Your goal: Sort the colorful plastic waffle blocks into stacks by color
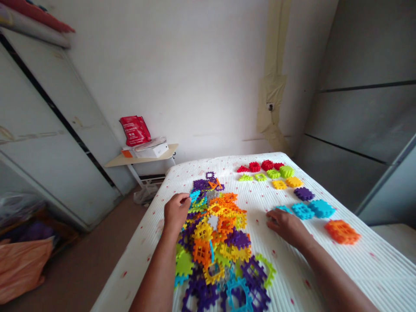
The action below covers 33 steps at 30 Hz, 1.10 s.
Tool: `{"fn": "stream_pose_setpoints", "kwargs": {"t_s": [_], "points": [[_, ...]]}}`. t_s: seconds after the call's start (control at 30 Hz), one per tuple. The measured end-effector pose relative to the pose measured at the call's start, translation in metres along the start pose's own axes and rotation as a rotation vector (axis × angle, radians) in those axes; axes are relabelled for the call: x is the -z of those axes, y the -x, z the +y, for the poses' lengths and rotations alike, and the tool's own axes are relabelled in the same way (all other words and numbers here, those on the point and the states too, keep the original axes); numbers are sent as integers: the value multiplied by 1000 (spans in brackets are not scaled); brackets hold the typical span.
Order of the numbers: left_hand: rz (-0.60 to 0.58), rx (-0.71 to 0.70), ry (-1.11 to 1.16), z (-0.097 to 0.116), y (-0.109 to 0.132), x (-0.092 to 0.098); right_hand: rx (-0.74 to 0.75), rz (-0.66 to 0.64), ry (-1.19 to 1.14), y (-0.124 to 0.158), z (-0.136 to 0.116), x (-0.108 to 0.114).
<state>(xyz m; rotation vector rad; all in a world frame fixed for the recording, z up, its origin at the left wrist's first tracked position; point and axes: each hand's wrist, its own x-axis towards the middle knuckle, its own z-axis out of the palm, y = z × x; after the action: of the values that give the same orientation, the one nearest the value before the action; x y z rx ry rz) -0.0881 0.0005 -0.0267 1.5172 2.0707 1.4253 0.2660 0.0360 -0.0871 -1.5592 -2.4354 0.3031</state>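
A long heap of colourful interlocking plastic tiles (203,232) with toothed edges lies along the left and middle of the bed. My left hand (177,211) is at the heap's left side, thumb and fingers pinched on a light blue tile (195,196). To the right of the heap, my right hand (286,223) rests low over the sheet, fingers loosely apart. Its fingertips are beside another light blue tile (283,209), partly hidden behind the hand. Further right stand stacks of blue tiles (321,209) and an orange stack (342,232).
Sorted groups lie on the bed's far right: red tiles (267,164), lime green tiles (286,171), yellow tiles (294,181) and a purple stack (304,193). A small table (146,159) with a red bag (134,130) stands beyond the bed. Grey cabinets (367,108) flank the right side.
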Motion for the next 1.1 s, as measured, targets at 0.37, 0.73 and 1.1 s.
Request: {"fn": "stream_pose_setpoints", "kwargs": {"t_s": [0.37,0.73,1.1], "points": [[-120,225,742,51,54,-29,92,433,-149,3,-19,-7],[-236,146,630,54,94,-75,341,569,-369,20,-76,-10],[-291,70,623,54,99,-83,287,589,-343,15,-78,-10]]}}
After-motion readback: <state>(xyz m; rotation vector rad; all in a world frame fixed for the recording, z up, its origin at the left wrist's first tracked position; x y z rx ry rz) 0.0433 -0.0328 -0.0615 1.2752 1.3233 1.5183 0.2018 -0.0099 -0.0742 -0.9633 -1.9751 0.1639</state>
